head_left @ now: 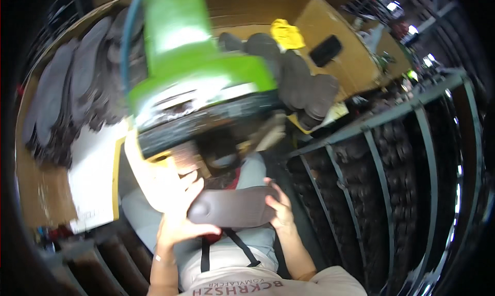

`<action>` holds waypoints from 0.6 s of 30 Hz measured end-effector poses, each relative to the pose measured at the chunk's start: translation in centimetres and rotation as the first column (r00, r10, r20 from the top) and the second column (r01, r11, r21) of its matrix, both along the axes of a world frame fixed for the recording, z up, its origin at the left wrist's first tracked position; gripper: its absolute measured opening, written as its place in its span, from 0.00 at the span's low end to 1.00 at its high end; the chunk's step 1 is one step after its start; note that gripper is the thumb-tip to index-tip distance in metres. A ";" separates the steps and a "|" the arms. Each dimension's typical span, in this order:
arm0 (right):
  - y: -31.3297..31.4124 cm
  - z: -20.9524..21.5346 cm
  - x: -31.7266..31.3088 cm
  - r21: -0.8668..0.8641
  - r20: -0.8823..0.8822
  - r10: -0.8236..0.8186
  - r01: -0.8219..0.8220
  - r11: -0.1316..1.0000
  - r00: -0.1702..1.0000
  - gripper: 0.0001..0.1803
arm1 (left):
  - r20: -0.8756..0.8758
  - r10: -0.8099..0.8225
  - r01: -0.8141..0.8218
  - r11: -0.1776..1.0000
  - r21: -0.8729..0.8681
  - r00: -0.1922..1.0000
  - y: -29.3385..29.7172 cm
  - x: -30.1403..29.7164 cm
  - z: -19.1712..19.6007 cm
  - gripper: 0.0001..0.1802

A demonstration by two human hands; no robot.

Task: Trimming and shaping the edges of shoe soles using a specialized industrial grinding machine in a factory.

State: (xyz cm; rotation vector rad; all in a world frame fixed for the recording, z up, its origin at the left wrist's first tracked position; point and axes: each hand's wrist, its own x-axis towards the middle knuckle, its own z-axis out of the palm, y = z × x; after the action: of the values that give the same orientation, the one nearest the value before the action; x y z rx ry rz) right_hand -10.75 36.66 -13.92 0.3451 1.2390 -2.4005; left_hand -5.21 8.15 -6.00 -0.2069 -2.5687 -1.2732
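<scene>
A dark brown shoe sole [237, 207] lies crosswise in front of my lap, with a round mark near its left end. My left hand [178, 213] cups that left end, thumb along the near edge and fingers by the far edge. At the other end, my right hand [280, 209] grips the sole, its fingertips resting on the upper face. Just beyond the sole stands a green machine [201, 84] with a dark lower block, blurred in this view.
Stacked dark soles [62, 89] fill a cardboard box at the left. More soles [296, 79] lie in a box behind the machine, near a yellow cloth [287, 34] and a black object [326, 51]. A metal rack [381, 156] packed with dark pieces stands at the right.
</scene>
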 end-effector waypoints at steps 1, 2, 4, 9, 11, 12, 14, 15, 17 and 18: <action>0.9 0.3 0.6 -0.015 -0.035 -0.004 0.003 1.000 0.999 0.32 | 0.049 0.103 -0.111 0.971 0.212 0.993 0.9 -0.1 -1.0 0.49; 0.9 0.6 1.2 -0.042 -0.071 0.003 -0.006 0.999 0.997 0.33 | 0.177 0.150 -0.230 0.721 0.654 0.973 2.0 0.0 -3.8 0.41; 0.6 1.0 2.7 -0.144 -0.029 -0.025 0.021 0.989 0.999 0.35 | 0.283 0.142 -0.316 0.482 0.817 0.948 3.9 -1.1 -5.4 0.35; 0.4 -3.0 7.0 -0.138 0.147 0.119 -0.098 0.985 0.982 0.26 | 0.298 0.139 -0.328 0.426 0.843 0.945 7.0 -2.8 -3.5 0.10; -0.7 -3.9 8.2 -0.151 0.221 0.204 -0.173 0.973 0.954 0.20 | 0.329 0.073 -0.306 0.592 0.746 0.942 6.6 -3.8 -1.0 0.09; -1.5 -3.7 8.5 -0.151 0.221 0.205 -0.174 0.973 0.953 0.20 | 0.328 0.074 -0.307 0.591 0.746 0.942 6.0 -4.4 -0.4 0.09; -3.0 -2.8 8.6 -0.225 0.194 0.260 -0.215 0.950 0.946 0.21 | 0.329 0.088 -0.268 0.788 0.554 0.940 5.0 -5.4 0.4 0.11; -3.6 -2.3 8.4 -0.202 0.175 0.314 -0.278 0.939 0.933 0.22 | 0.375 0.099 -0.287 0.823 0.490 0.922 4.3 -5.7 -0.1 0.10; -3.9 -2.0 8.8 -0.136 0.124 0.356 -0.340 0.931 0.926 0.24 | 0.280 0.052 -0.231 0.719 0.655 0.958 3.9 -6.0 -2.0 0.13; -4.0 -1.7 8.9 -0.070 0.079 0.398 -0.393 0.917 0.914 0.25 | 0.240 -0.010 -0.184 0.611 0.770 0.971 4.0 -5.7 -2.5 0.15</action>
State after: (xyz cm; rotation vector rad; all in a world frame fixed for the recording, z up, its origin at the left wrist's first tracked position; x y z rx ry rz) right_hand -1.84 32.71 -15.66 0.1649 1.0823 -2.0408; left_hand -10.87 12.12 -8.50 0.2602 -1.8454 -2.3445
